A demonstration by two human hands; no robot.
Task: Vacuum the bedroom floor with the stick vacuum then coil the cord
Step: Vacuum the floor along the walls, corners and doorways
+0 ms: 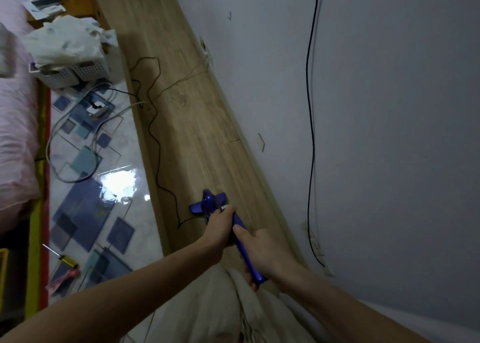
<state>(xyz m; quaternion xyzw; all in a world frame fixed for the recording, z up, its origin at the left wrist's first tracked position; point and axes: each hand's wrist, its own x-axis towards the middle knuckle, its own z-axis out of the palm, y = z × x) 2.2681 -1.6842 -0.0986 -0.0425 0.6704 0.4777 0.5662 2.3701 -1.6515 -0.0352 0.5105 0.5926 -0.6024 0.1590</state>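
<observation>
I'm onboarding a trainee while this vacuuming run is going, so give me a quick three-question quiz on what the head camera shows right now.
1. True or false: both the left hand and the right hand grip the blue stick vacuum.
2. Multiple choice: the vacuum head rests on
A. the patterned mat
B. the wooden floor strip beside the wall
C. the pink bedding
3. Fill in: a thin black cord snakes along the floor up to the vacuum, while a yellow-handled ______ lies on the patterned mat.

Key: 1 true; 2 B; 3 screwdriver.
</observation>
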